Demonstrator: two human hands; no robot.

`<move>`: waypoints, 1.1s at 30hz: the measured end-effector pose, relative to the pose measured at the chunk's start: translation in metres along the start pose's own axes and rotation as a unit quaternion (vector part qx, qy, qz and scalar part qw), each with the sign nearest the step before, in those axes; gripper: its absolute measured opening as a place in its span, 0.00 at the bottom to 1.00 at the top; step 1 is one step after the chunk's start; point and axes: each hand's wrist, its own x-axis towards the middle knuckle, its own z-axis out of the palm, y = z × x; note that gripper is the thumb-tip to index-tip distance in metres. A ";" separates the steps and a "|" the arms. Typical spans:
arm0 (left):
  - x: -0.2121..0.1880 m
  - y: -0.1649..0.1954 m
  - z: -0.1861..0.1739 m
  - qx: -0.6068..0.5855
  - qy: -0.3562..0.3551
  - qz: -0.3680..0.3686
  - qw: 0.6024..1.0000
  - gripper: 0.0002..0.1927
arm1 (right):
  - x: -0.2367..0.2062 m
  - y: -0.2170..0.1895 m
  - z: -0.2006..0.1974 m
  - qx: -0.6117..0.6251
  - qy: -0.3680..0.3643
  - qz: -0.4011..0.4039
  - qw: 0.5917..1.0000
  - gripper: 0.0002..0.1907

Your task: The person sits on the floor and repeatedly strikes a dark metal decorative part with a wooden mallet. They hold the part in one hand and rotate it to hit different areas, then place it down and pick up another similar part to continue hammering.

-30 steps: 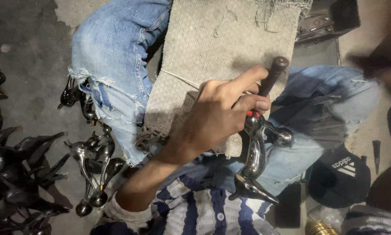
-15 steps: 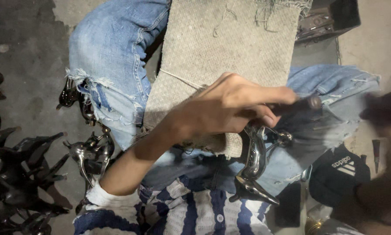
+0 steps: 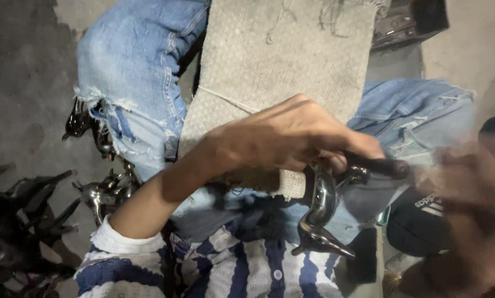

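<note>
Left hand (image 3: 291, 140) gripping a metal piece (image 3: 320, 212).
Fingers wrap its dark handle (image 3: 377, 165), just below the cloth (image 3: 280, 72); right hand (image 3: 468, 209) blurred, grip unclear.

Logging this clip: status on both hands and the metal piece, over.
Left hand clamped on dark metal casting over the lap. Right hand a blur at right edge, grip unreadable. Woven mat on knees; more castings on floor left.

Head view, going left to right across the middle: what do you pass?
Dark metal pieces on the floor → torn jeans knee → grey woven mat → left hand gripping a shiny curved metal piece → blurred right hand.
</note>
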 end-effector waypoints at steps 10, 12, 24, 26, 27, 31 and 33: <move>0.003 0.003 0.001 0.000 -0.003 0.038 0.999 0.29 | -0.008 0.007 0.000 -0.001 0.038 0.024 0.999 0.21; 0.005 0.008 0.000 0.015 0.003 0.028 0.999 0.27 | -0.017 0.008 -0.001 -0.008 0.023 0.023 0.999 0.21; -0.024 0.057 0.028 -0.137 0.393 -0.232 0.879 0.14 | -0.042 0.066 0.065 0.367 0.184 0.228 0.883 0.22; -0.022 0.059 0.035 -0.125 0.417 -0.232 0.870 0.13 | -0.028 0.070 0.062 0.386 0.137 0.217 0.886 0.21; -0.021 0.061 0.038 -0.128 0.429 -0.245 0.860 0.13 | -0.016 0.072 0.056 0.383 0.108 0.184 0.898 0.22; -0.017 0.068 0.048 -0.100 0.467 -0.251 0.842 0.11 | 0.040 0.048 0.042 0.378 -0.034 0.117 0.918 0.22; -0.018 0.069 0.051 -0.048 0.472 -0.261 0.841 0.10 | 0.077 0.025 0.037 0.387 -0.111 0.093 0.911 0.22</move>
